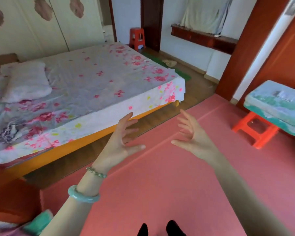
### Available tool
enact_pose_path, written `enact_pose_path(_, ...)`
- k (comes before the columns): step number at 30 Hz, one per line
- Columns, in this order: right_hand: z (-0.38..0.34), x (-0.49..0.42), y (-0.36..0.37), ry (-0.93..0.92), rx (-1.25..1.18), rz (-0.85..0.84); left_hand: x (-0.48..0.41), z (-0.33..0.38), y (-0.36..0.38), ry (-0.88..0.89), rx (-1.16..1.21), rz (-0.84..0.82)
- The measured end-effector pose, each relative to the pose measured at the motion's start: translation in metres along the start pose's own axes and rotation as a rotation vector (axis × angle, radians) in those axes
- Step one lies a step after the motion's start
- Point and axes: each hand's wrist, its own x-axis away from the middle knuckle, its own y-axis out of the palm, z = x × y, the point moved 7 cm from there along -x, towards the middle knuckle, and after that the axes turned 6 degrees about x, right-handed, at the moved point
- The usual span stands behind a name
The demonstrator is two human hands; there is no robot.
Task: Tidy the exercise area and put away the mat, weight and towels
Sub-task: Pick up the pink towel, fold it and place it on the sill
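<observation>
A pink exercise mat (177, 176) lies flat on the floor beside the bed, and my feet stand on its near end. My left hand (121, 142) and my right hand (192, 137) are raised above the mat, palms facing each other, fingers spread and holding nothing. A folded green and white towel (276, 106) lies on a red stool (255, 130) at the right. A second green cloth (39, 223) shows at the bottom left corner. A beige cloth (169, 63) lies on a green mat (162, 63) on the far floor. No weight is visible.
A bed (85, 86) with a flowered sheet and a white pillow (25, 82) fills the left. Another red stool (137, 38) stands by the far doorway. A red door frame (242, 48) rises at the right. Wooden floor runs between bed and mat.
</observation>
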Motion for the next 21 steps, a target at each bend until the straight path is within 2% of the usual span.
enact_pose_path(12,0.067,-0.073,-0.118,0.029,0.021,0.23,-0.162,-0.024,0.096,-0.01,0.031,-0.217)
enact_pose_path(21,0.117,-0.194,-0.201,0.107,0.07,0.331,-0.344,-0.036,0.14,0.052,0.078,-0.316)
